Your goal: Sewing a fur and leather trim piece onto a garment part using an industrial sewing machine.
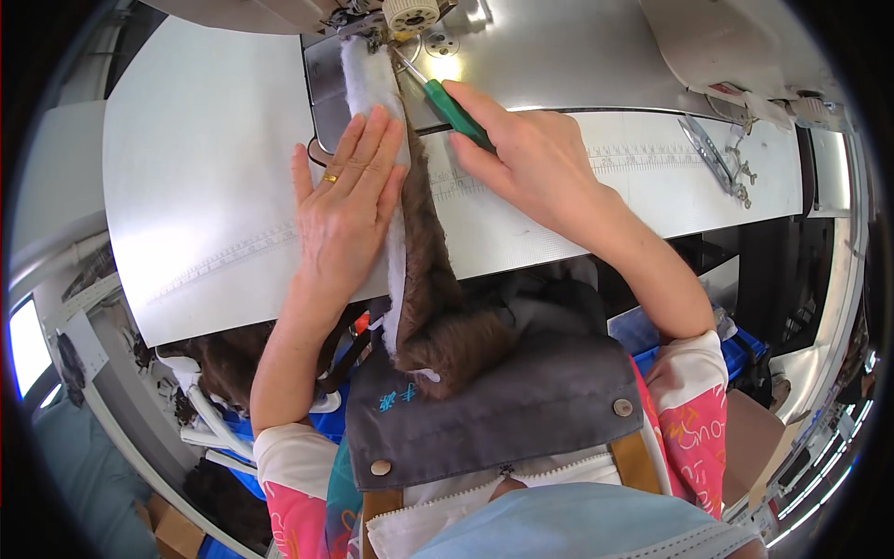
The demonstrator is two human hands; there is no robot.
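A strip of brown fur with a white fleecy side [372, 79] runs from under the sewing machine's presser area [372, 37] down over the table edge. Its brown fur end [452, 340] hangs onto my dark apron. My left hand [345, 191], with a ring on one finger, lies flat on the white side, fingers stretched out. In my right hand [531, 163] is the green handle of an awl-like tool [452, 110]. The tool's thin metal shaft points at the fur's edge close by the needle area, where the exact contact is too small to tell.
The white table [205, 186] carries printed ruler scales. Tweezers or thin snips [705, 149] and small metal parts [742, 177] lie at its right. The machine's metal bed [559, 65] spans the back. More brown fur [219, 368] and blue bins [745, 354] sit below the table.
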